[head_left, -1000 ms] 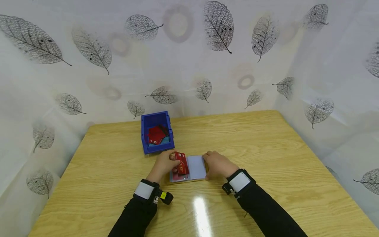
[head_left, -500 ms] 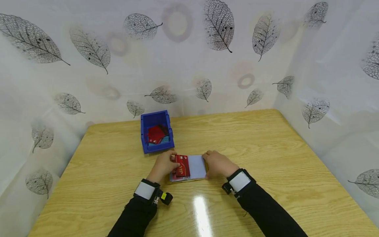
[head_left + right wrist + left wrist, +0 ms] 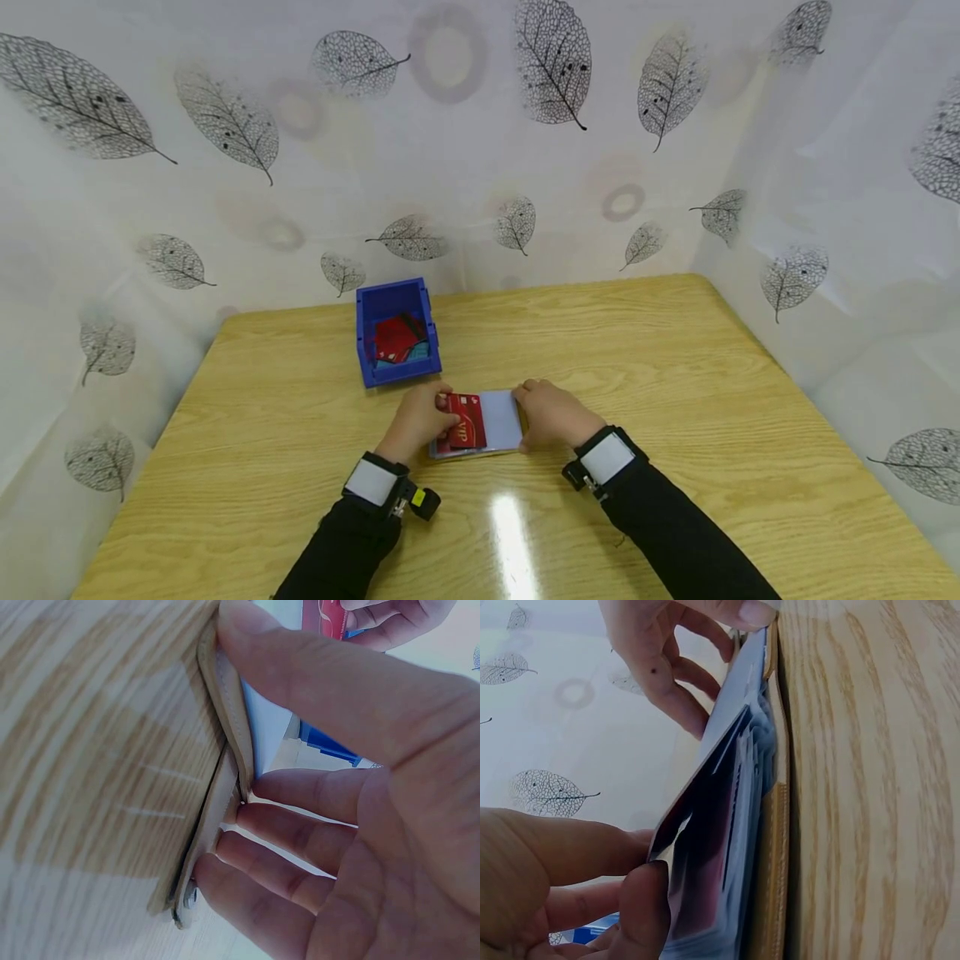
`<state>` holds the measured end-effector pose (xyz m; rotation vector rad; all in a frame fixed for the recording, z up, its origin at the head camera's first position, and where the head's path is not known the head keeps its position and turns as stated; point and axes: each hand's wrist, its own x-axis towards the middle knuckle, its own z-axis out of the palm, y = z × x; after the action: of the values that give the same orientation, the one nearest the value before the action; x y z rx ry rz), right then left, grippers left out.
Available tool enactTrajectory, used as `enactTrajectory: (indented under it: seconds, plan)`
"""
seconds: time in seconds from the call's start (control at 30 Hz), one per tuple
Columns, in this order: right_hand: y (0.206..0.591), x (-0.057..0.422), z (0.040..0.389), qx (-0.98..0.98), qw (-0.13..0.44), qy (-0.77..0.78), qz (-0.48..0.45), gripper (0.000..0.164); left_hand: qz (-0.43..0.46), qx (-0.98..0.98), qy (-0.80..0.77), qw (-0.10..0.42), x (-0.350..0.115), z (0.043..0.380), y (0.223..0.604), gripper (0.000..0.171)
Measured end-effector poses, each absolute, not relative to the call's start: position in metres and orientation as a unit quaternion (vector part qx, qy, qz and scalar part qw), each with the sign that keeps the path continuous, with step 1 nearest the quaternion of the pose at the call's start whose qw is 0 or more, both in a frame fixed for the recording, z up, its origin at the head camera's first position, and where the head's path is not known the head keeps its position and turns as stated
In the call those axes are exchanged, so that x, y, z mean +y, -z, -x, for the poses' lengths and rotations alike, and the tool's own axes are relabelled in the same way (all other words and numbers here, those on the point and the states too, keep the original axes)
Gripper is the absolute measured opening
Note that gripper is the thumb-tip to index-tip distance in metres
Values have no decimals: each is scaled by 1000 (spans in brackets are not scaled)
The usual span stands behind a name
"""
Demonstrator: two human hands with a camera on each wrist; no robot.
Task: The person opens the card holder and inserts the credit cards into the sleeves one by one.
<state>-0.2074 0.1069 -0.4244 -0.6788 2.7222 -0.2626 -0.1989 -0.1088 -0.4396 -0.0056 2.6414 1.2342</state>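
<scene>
My left hand (image 3: 415, 423) pinches a red card lettered VIP (image 3: 468, 423) by its left edge. The card lies tilted over the left side of an open card holder (image 3: 501, 421). In the left wrist view, the card (image 3: 697, 784) leans above a stack of clear plastic sleeves (image 3: 742, 825), its right edge close to the fold. My right hand (image 3: 553, 417) grips the holder's right end, thumb at the near edge and fingers along the far side. A tan stitched cover (image 3: 229, 712) and a metal snap (image 3: 190, 894) show in the right wrist view.
Behind the left hand stands a blue plastic box (image 3: 405, 375) with several red cards (image 3: 397, 336) and something light blue in it. The wooden table (image 3: 637, 350) reaches back to a leaf-patterned curtain (image 3: 465, 167).
The red card has come down flatter and slid a little to the right over the holder, together with my left hand. My right hand stays at the holder's right end.
</scene>
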Motion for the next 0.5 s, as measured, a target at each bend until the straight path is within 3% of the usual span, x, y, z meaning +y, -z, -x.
enactTrajectory:
  seconds: [0.5]
  plan:
    - [423, 107, 207, 954, 162, 95, 235, 85, -1, 908, -402, 114, -99, 201, 442, 45]
